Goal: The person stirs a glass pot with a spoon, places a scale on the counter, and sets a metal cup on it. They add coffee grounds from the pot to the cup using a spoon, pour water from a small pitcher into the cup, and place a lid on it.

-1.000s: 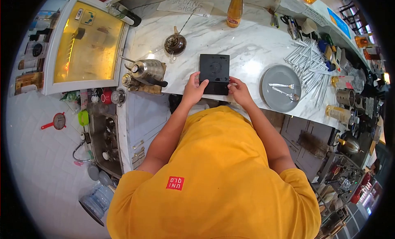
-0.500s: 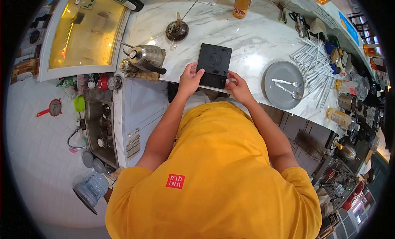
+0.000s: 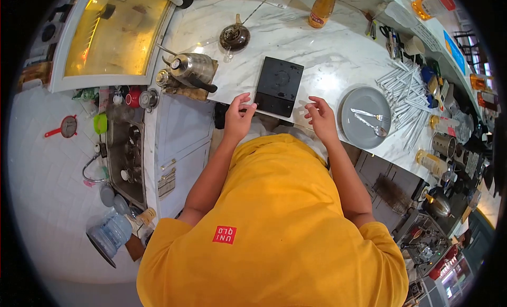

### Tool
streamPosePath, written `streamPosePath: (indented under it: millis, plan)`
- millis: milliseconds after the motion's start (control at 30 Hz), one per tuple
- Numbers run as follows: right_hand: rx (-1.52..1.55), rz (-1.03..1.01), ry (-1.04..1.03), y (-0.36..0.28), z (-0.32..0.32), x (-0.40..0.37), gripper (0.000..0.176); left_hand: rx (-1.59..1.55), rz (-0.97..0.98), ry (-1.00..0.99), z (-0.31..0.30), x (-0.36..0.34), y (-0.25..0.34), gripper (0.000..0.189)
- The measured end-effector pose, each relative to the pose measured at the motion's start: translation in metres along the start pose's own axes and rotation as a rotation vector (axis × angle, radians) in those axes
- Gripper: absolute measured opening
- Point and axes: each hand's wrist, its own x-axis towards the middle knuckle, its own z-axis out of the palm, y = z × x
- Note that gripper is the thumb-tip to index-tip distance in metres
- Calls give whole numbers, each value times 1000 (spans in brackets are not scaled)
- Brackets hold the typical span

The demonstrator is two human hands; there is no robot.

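Observation:
A flat black slab that looks like a kitchen scale (image 3: 278,87) lies on the marble counter near its front edge, with a faint ring and small drops on its top. Beside its lower left corner is my left hand (image 3: 239,118), fingers apart and curled a little, the thumb tip very near or touching the edge. My right hand (image 3: 322,118) hovers to the right of the scale, clear of it, with loosely bent, spread fingers and nothing held. Further right, a grey plate (image 3: 351,128) carries a fork (image 3: 369,115) and a spoon (image 3: 372,126).
Behind the scale stand a small teapot (image 3: 234,37) and an orange bottle (image 3: 322,10). A steel kettle (image 3: 189,68) is at the left on a board. Many wrapped straws (image 3: 406,93) spread beyond the plate. The sink (image 3: 125,164) is at far left.
Both hands have let go of the scale and drawn apart from its sides, and it now rests on the counter. The view has shifted slightly.

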Motion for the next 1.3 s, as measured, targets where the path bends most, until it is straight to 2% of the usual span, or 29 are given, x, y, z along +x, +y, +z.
streamPosePath:
  millis: [200, 500, 633, 933, 1100, 1300]
  plan:
    - [-39, -98, -159, -35, 22, -12, 32, -44, -25, 24, -25, -31, 8, 44]
    - [-60, -234, -231, -74, 101, -20, 29, -27, 44, 32, -91, -62, 8, 42]
    - [-63, -269, -270, -66, 145, -29, 29, -8, 72, 49, -134, -81, 0, 41]
    - [-80, -232, -364, -42, 252, -59, 29, -72, -8, 133, -234, -134, -47, 41]
    - [-61, -206, -422, -23, 307, -61, 28, -75, -23, 216, -272, -155, -81, 42]
    - [-104, -200, -514, -36, 358, -59, 28, -149, -77, 332, -300, -163, -97, 40]
